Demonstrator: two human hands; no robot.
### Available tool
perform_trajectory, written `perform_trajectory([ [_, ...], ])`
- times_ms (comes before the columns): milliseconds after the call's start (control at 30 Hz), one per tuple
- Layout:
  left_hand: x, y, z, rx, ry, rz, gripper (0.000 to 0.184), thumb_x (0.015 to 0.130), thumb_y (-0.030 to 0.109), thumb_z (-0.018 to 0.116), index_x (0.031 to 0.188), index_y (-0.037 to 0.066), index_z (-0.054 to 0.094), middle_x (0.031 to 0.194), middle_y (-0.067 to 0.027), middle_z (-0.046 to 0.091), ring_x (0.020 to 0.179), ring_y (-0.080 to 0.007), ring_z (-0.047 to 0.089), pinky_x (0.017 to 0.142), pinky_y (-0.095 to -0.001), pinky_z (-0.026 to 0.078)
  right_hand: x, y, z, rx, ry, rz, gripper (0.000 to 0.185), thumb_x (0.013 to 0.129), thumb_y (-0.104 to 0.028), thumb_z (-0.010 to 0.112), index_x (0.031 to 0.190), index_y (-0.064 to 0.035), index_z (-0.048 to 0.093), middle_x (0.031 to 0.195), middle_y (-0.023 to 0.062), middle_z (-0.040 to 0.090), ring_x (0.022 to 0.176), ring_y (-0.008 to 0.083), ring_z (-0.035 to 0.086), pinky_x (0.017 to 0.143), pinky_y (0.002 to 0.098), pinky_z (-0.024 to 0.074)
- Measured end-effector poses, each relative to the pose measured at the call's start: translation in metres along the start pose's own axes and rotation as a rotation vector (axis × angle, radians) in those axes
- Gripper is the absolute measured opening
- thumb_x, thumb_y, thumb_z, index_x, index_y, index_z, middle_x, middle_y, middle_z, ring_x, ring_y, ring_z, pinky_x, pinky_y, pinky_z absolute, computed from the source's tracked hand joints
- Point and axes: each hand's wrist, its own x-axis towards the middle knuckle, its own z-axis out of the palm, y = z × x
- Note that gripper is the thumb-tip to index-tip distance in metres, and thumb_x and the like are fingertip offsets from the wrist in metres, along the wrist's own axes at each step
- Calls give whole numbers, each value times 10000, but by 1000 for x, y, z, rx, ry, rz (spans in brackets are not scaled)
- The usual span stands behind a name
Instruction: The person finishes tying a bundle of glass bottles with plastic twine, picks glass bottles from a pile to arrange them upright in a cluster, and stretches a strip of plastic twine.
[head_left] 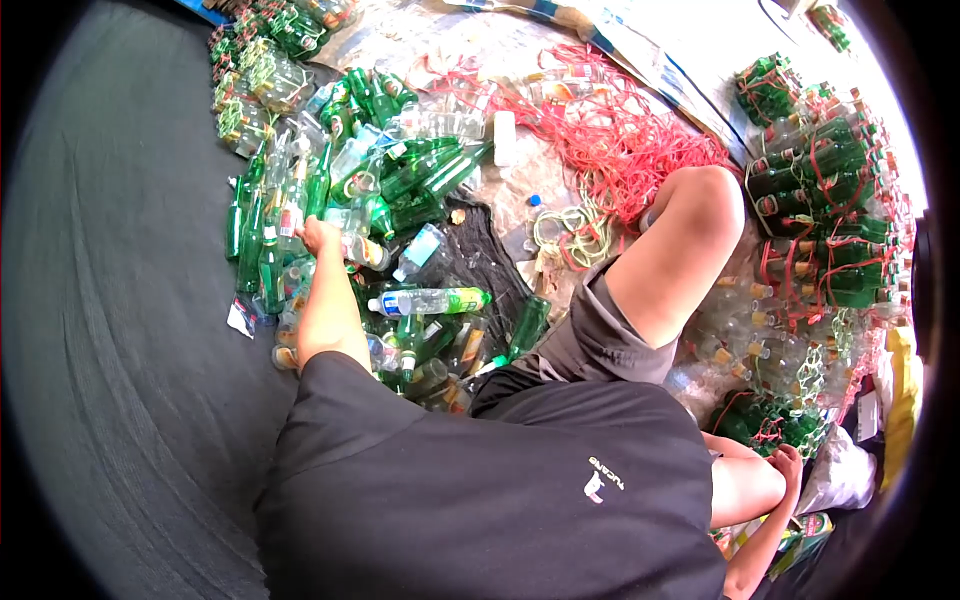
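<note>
My left hand [318, 236] reaches into the bottle pile with its fingers curled, at the lower end of an upright-looking green bottle [319, 182]. What its fingers hold is too small to make out. A clear bottle with a label [365, 252] lies just right of that hand. Below it rests a plastic bottle with a blue and green label [430, 301]. My right hand [787, 465] lies against my bent right knee at the lower right, fingers curled together, with nothing visible in it. Green bottles tied in a bundle [740, 420] are close by.
Red plastic string [625, 140] lies tangled at the upper centre, beside pale green string [575, 235]. Tied bottle bundles [830, 170] are stacked on the right, others [275, 80] at the upper left. Dark cloth [120, 300] covers the left side. My raised left knee [705, 195] is ahead.
</note>
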Motion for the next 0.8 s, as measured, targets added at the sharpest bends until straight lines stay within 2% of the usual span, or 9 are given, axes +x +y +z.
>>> perform_trajectory([
  [67,-5,-10,-1,129,-11,252,366,909,124,590,1271,75,610,1280,-257,586,1139,-437,612,973,-497,508,-2,-5,4,10,-1,11,428,897,-122,663,1270,56,551,934,135,672,762,252,707,685,346,582],
  [167,-22,-18,-4,15,-15,243,400,902,115,594,1300,76,597,1193,-256,645,1120,-426,630,965,-485,502,-1,-2,2,62,-40,31,408,904,-132,662,1257,47,564,910,120,669,747,244,701,671,339,580],
  [267,-64,-18,-14,-227,118,321,445,898,122,598,1338,58,569,1225,-264,647,1130,-413,633,968,-478,494,12,18,-8,25,-35,-56,382,910,-136,656,1242,37,580,898,116,667,723,237,693,657,338,577],
  [400,-125,13,-50,-158,176,315,457,930,137,600,1369,40,517,1299,-240,629,1171,-417,616,972,-488,485,12,21,-10,-65,-7,-121,406,910,-167,646,1252,42,582,930,112,672,716,236,693,653,350,576],
  [500,-168,65,-74,-195,250,589,390,995,182,579,1362,65,517,1292,-206,643,1167,-405,623,973,-487,481,-16,-16,18,-145,43,-152,355,856,-157,637,1150,41,660,844,65,680,722,138,643,659,290,534],
  [567,-196,118,-96,-176,164,639,395,984,208,608,1355,97,527,1290,-180,654,1147,-397,635,953,-486,489,-3,-3,1,-353,26,-226,318,848,-164,656,1112,13,675,820,43,667,692,130,613,638,294,517],
  [667,-238,199,-118,-306,184,932,365,963,233,645,1289,73,620,1233,-160,693,1119,-362,659,943,-450,502,-24,-22,17,-188,79,-203,253,890,-139,645,1103,-5,673,808,33,653,695,122,598,616,291,490],
  [767,-323,274,-151,-430,99,1200,360,976,217,625,1304,69,620,1243,-154,690,1099,-331,670,945,-410,511,-32,-19,23,-37,187,-145,244,915,-95,656,1123,33,656,783,62,658,572,125,586,532,266,464],
  [800,-347,297,-156,-528,46,1290,343,973,199,635,1290,68,630,1216,-169,695,1096,-320,676,926,-394,519,-41,-26,25,-88,225,-131,238,907,-99,670,1104,36,666,795,67,674,629,125,614,575,270,492],
])
